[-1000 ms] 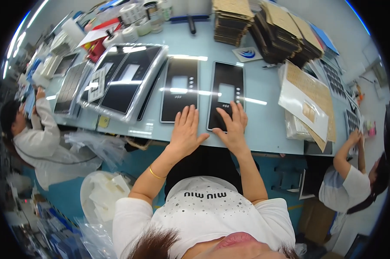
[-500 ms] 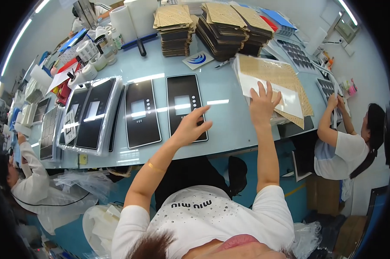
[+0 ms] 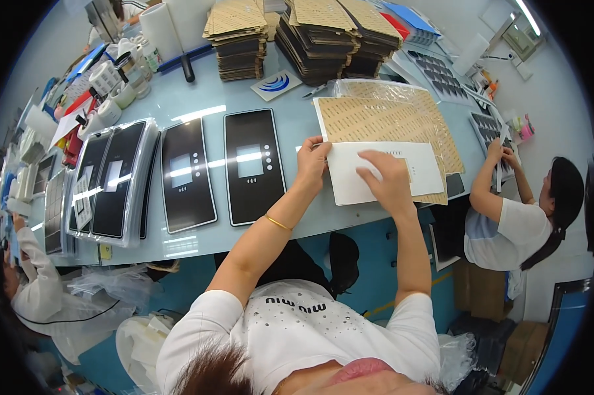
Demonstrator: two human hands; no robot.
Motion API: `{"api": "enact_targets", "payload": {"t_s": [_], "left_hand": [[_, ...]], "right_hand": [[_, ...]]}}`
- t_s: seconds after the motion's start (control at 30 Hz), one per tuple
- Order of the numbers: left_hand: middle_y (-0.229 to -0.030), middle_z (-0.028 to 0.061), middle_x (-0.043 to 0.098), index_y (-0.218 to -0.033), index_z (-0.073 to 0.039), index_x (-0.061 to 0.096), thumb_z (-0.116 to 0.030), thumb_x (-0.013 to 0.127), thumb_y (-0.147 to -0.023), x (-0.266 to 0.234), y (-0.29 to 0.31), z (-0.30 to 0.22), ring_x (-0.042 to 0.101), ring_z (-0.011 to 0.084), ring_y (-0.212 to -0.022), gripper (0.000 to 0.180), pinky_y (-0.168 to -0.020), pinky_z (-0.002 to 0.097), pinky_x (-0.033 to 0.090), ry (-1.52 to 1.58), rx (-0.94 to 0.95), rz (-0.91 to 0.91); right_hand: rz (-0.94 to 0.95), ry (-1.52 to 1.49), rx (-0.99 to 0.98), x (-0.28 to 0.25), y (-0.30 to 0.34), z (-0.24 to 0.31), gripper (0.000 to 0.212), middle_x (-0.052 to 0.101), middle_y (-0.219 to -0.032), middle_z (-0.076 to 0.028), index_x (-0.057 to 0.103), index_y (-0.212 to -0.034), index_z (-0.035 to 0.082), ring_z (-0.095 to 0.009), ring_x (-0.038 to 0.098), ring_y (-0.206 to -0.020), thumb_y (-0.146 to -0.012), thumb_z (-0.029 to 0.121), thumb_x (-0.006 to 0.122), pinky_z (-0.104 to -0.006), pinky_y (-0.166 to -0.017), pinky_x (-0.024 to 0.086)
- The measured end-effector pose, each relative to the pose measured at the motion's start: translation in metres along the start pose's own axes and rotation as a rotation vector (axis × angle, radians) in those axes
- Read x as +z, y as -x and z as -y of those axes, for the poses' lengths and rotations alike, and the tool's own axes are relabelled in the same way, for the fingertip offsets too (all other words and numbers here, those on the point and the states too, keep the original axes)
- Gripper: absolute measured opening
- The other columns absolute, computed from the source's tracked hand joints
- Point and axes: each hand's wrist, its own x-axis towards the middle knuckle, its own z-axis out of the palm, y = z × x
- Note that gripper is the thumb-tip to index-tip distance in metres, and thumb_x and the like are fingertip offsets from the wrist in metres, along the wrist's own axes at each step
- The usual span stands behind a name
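Note:
A white sheet [image 3: 347,187] lies across the lower part of a tan patterned backing sheet [image 3: 369,118] at the table's right half. Its left edge is pinched between thumb and fingers of my left hand [image 3: 312,164]. Over the middle of the white sheet is my right hand [image 3: 392,181], thumb and forefinger apart; whether it touches the sheet I cannot tell. Left of my hands, two black panels with clear windows, a nearer black panel [image 3: 262,194] and a farther-left black panel [image 3: 190,204], lie side by side on the table.
Wrapped black panels [image 3: 122,191] are stacked at the left. Tall piles of tan-topped sheets [image 3: 241,59] stand at the back, near a card with a blue swirl [image 3: 276,85] and a black-handled tool [image 3: 187,69]. A co-worker [image 3: 507,227] sits at the right, another at the left.
My left hand has moved right, from beside the black panel to the white sheet's edge, and closed on it. The white and tan sheets now lie nearer, turned straighter. My right hand's fingers have drawn in.

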Motion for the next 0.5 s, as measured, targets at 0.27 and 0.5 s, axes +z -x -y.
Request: {"api": "enact_targets", "payload": {"t_s": [0.27, 0.5], "left_hand": [[-0.086, -0.0012, 0.058, -0.098, -0.008, 0.056, -0.010, 0.065, -0.087, -0.007, -0.001, 0.001, 0.053, 0.0079, -0.073, 0.015, -0.064, 0.0235, 0.043, -0.074, 0.126, 0.070], [-0.080, -0.0024, 0.060, -0.096, -0.004, 0.064, -0.010, 0.064, -0.088, -0.008, 0.001, 0.000, 0.047, 0.0048, -0.067, 0.011, -0.060, 0.0193, 0.036, -0.159, 0.256, 0.029]], "right_hand": [[0.183, 0.182, -0.107, 0.036, -0.077, -0.015, 0.014, 0.064, -0.073, -0.012, 0.066, -0.080, 0.003, -0.030, 0.064, -0.073, -0.079, 0.017, 0.063, -0.0401, -0.066, 0.051], [0.307, 0.363, -0.114, 0.043, -0.091, -0.014, 0.013, 0.064, -0.068, -0.014, 0.069, -0.079, 0.005, -0.032, 0.062, -0.067, -0.078, 0.017, 0.062, -0.0408, -0.064, 0.049]]}}
